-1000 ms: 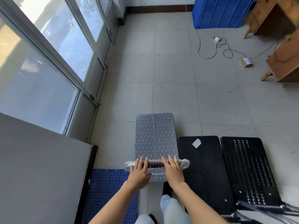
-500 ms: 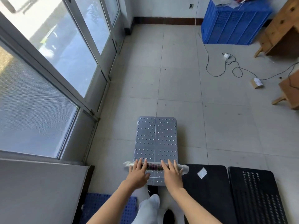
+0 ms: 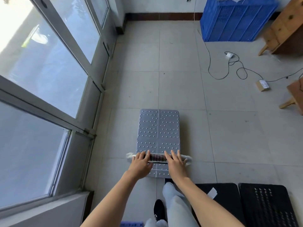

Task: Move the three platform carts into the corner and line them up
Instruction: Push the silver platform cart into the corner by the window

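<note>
Item: silver studded-metal platform cart [image 3: 158, 131], deck flat on the pale tiled floor [image 3: 180, 89], long axis pointing toward the far corner where the glazed window wall [image 3: 54, 76] meets the brown-skirted back wall.

Handle: plastic-wrapped push bar [image 3: 158, 157] across the near end. Left hand [image 3: 140, 163] and right hand [image 3: 175, 162] lie on it side by side, palms down, fingers draped over the front; whether the thumbs close underneath cannot be told.

Also present: two black platform carts, one plain with a white label [image 3: 218, 202], one perforated [image 3: 267, 207], parked touching flank to flank at the near right, behind the silver cart's handle.

Hazards: black cable [image 3: 216, 69] looping across the floor to the right, a small cardboard box [image 3: 262, 83], a blue slatted plastic crate [image 3: 236, 20] against the back wall.

Handling note, by judgement: first of three carts in transit. Push evenly with both hands so the deck tracks the tile joint, hold a line parallel to the glass, keep left of the cable, and stop square in the corner, leaving room alongside for the black pair.
</note>
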A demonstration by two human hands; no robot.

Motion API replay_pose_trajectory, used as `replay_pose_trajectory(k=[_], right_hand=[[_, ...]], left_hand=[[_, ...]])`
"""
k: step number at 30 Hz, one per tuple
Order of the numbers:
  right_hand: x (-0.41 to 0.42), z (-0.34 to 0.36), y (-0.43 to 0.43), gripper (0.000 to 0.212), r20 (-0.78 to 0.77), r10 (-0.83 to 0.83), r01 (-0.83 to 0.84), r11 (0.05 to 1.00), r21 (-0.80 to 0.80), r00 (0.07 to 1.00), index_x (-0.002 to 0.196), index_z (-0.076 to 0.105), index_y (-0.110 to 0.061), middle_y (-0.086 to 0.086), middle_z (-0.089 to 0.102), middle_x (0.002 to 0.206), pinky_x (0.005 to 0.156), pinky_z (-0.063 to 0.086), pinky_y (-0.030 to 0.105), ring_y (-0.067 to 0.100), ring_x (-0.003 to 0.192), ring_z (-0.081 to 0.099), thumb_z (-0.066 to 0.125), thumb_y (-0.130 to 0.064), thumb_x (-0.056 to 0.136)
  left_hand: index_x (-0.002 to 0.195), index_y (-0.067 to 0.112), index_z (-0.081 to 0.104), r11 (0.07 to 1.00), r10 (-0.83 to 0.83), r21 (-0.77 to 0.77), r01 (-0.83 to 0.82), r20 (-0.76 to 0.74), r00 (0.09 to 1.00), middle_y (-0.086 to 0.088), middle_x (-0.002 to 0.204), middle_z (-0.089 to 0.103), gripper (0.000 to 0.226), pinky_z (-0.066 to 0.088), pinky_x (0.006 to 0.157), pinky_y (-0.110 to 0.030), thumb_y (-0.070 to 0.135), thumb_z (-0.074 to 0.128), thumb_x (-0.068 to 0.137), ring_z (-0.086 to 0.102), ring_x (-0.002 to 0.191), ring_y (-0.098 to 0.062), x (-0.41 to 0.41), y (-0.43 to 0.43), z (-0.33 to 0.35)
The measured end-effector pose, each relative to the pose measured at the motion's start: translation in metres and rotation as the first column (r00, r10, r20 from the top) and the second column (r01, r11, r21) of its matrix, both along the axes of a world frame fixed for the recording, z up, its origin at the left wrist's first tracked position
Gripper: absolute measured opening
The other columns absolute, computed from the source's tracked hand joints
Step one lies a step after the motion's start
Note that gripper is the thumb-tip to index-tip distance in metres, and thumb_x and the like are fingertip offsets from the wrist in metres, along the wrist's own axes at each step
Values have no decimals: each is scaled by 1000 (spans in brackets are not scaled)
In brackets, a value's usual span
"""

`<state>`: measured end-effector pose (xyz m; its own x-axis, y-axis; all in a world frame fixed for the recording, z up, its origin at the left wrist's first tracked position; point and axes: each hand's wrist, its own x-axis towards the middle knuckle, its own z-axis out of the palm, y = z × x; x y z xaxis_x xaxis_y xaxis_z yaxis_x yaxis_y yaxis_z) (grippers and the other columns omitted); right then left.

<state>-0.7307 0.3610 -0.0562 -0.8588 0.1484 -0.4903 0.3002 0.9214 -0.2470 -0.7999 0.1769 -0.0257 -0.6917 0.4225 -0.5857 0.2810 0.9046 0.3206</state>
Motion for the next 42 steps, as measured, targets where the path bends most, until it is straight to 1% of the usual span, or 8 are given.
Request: replay_pose_trajectory(k=[6,11,17,22,25,30,37,42], right_hand=[[-99,4,23,74,-30,-12,12,1000,-20,999,148,24,-28,9,19,157,103,7,73,35,145,-2,39,12,87],[-181,1,36,68,-33,-17,16,999,-48,999,147,27,-28,9,23,156,102,9,75,37,144,1,40,7,90],[-290,7,40,77,-20,6,-7,998,-60,1000,149,19,-30,5,15,159,106,7,71,32,145,-4,44,11,89],[-372,8,32,74,2,-24,24,1000,-20,1000,148,22,-29,7,18,158,103,15,72,34,145,1,42,10,89],[-422,9,24,79,-1,-44,44,999,-2,999,148,23,-28,7,21,157,100,23,73,36,145,6,54,7,85],[-499,10,14,75,27,-103,103,995,12,994,145,33,-28,8,31,153,93,27,76,38,142,16,59,7,83],[-601,9,32,85,-9,-74,74,997,-12,997,148,18,-34,2,14,159,105,13,71,32,145,-1,39,19,85],[-678,3,48,83,-15,-50,50,998,-24,999,148,20,-35,1,12,159,104,10,73,33,145,-3,38,17,86]], left_hand=[[151,15,13,1000,4,8,-4,-26,1000,-8,150,29,67,21,115,-45,44,38,96,24,138,-29,-98,24,1],[152,15,8,1000,-12,4,12,-53,999,-7,149,29,69,20,116,-44,45,37,96,23,137,-28,-176,36,3],[152,16,7,1000,-3,8,3,-73,997,-6,150,26,70,18,116,-44,43,39,96,22,138,-28,-275,37,7],[151,16,7,999,-26,24,28,-83,996,-6,153,20,69,15,117,-52,40,39,96,14,141,-29,-360,31,5],[151,16,8,999,-43,29,46,-99,994,-6,154,18,69,13,117,-52,40,40,95,11,142,-29,-417,28,4],[149,15,15,997,-68,28,72,-100,993,-7,147,29,65,20,115,-48,37,40,94,20,137,-29,-505,24,8],[146,17,26,996,-76,28,80,-139,987,-5,140,39,59,35,105,-41,33,44,92,31,130,-27,-610,35,15],[144,18,30,998,-57,16,60,-141,988,-6,137,43,58,38,102,-41,33,46,90,34,129,-27,-685,50,17]])
